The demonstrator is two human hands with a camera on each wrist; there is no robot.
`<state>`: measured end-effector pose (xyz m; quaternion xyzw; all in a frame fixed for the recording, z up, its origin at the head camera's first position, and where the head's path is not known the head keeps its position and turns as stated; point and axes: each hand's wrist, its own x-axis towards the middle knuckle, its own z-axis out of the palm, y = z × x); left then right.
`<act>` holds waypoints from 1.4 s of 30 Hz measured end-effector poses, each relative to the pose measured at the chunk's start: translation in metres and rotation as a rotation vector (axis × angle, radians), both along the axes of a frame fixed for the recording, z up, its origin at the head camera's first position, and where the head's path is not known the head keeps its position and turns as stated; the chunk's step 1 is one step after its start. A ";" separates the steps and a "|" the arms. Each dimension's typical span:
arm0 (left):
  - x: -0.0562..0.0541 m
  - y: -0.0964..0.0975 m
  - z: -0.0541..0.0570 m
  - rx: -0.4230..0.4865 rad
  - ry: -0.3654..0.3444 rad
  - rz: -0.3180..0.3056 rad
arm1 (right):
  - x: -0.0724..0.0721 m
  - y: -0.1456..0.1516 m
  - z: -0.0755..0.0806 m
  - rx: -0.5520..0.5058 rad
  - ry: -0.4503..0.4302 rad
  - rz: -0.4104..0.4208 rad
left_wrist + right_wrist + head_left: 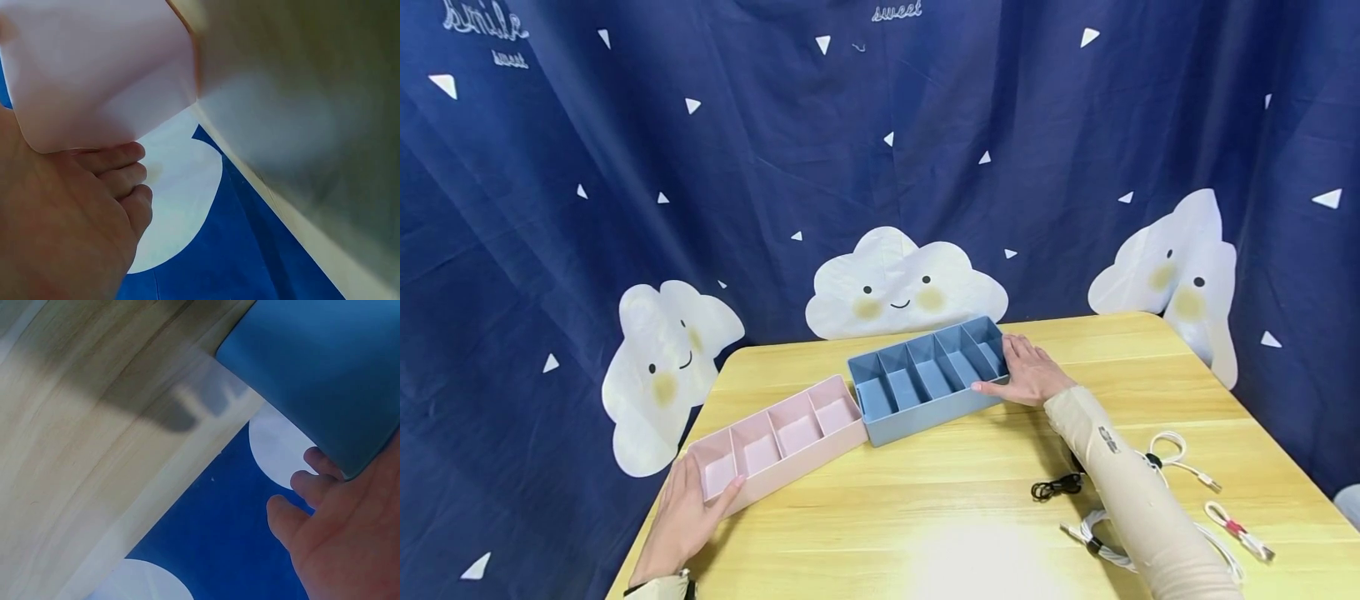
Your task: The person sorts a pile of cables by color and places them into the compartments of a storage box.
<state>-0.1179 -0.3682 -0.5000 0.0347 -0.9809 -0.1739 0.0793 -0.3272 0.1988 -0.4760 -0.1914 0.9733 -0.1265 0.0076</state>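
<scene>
Left hand [685,515] grips a pink plastic four-compartment box [801,467], right hand [1032,375] a blue plastic five-compartment box [925,417]; both lengths point far-right.

Head view facing forward-down, close wrist views, shared tabletop [850,508]

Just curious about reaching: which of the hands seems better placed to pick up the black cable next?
Probably the right hand: the black cable lies beside its sleeve, while the left hand is farther off, at the pink box.
</scene>
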 end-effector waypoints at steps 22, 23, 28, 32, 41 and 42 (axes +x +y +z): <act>-0.029 0.002 0.002 0.020 -0.007 -0.071 | 0.018 0.018 0.002 0.007 0.010 -0.049; -0.031 0.002 0.002 0.018 -0.001 -0.078 | 0.019 0.018 0.002 0.008 0.009 -0.052; -0.038 0.000 0.000 0.013 0.041 -0.115 | 0.022 0.022 0.002 0.007 0.003 -0.054; -0.043 0.000 -0.001 0.014 0.041 -0.130 | 0.024 0.025 0.004 0.007 0.006 -0.054; -0.055 0.000 -0.002 0.035 0.015 -0.148 | 0.031 0.031 0.006 0.000 -0.001 -0.065; -0.057 0.000 -0.002 0.037 0.005 -0.148 | 0.032 0.031 0.006 -0.005 0.001 -0.063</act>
